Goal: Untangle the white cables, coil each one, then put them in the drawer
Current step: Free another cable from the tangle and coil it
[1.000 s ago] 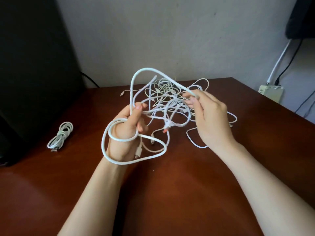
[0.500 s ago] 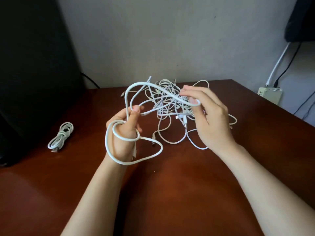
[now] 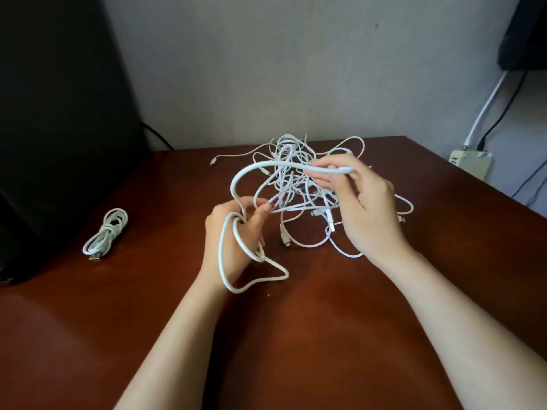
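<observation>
a: status on the thick white cable (image 3: 275, 163)?
b: mid-coil, i'd say. left hand (image 3: 233, 241) has its fingers curled round a couple of loops of it, and the loops hang past the wrist down to the desk (image 3: 296, 335). right hand (image 3: 367, 208) pinches the same cable between thumb and fingers close to its free end, held above the tangle of thin white cables (image 3: 288, 152).
a: is it clear of the tangle?
b: can't tell. thin strands run up between both hands and may be snagged on the run.
a: check before the next wrap. let the thin ones drop off, and don't yank or the knot tightens. match loop size to what's on the left hand, then wrap the tail round to lock it.
b: ok. park it beside the coiled cable (image 3: 106, 229) at the desk's left. drawer not in view.
</observation>
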Available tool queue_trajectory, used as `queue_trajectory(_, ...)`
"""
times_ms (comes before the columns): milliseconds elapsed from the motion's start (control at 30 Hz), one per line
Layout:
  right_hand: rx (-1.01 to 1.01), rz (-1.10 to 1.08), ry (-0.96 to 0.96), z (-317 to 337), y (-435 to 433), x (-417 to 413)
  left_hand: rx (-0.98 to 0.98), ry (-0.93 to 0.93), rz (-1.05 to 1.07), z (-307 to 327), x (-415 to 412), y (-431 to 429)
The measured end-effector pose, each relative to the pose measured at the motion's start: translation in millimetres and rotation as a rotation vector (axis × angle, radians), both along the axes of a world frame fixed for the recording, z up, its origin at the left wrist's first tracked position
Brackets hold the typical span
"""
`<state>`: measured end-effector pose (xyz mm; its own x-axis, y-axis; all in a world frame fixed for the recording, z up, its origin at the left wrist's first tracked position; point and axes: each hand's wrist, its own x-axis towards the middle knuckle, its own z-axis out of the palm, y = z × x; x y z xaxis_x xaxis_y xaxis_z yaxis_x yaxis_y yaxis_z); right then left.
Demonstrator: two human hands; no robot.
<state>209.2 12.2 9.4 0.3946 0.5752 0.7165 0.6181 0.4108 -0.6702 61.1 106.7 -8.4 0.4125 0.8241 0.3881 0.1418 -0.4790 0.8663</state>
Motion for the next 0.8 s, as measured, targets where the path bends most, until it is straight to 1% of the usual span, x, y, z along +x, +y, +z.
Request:
queue_trajectory(100,0.033,0.134,0.160,3.8,-0.2,-4.7,-0.072,-0.012,-0.163,-2.3,3.6,-2.5)
queue_trajectory(167,0.057,0.177,0.235,6.7,-0.6,-8.1,-0.109,0.016,-0.254,-3.5,6.0,-5.9)
queue_trajectory(267,0.064,0.212,0.262,7.6,-0.7,-13.1,-0.109,0.069,-0.276,-6.5,6.6,-5.7)
queue_trajectory(400,0.037,0.141,0.202,4.3,2.3,-9.5,-0.115,0.064,-0.316,-5.5,4.8,-4.4)
queue_trajectory(500,-0.018,0.031,0.237,1.8,4.9,-0.4,-0.087,0.072,-0.381,-0.6,2.5,-8.0)
queue_trajectory(567,-0.015,-0.006,0.259,1.0,5.5,3.5,-0.087,0.084,-0.424,1.3,-0.1,-8.0)
queue_trajectory(700,0.033,0.048,0.343,1.0,6.8,6.3,-0.107,0.091,-0.555,3.5,-2.1,-7.9)
queue_trajectory(800,0.019,0.042,0.335,-4.0,10.2,13.2,-0.121,0.081,-0.630,4.4,-1.8,-11.1)
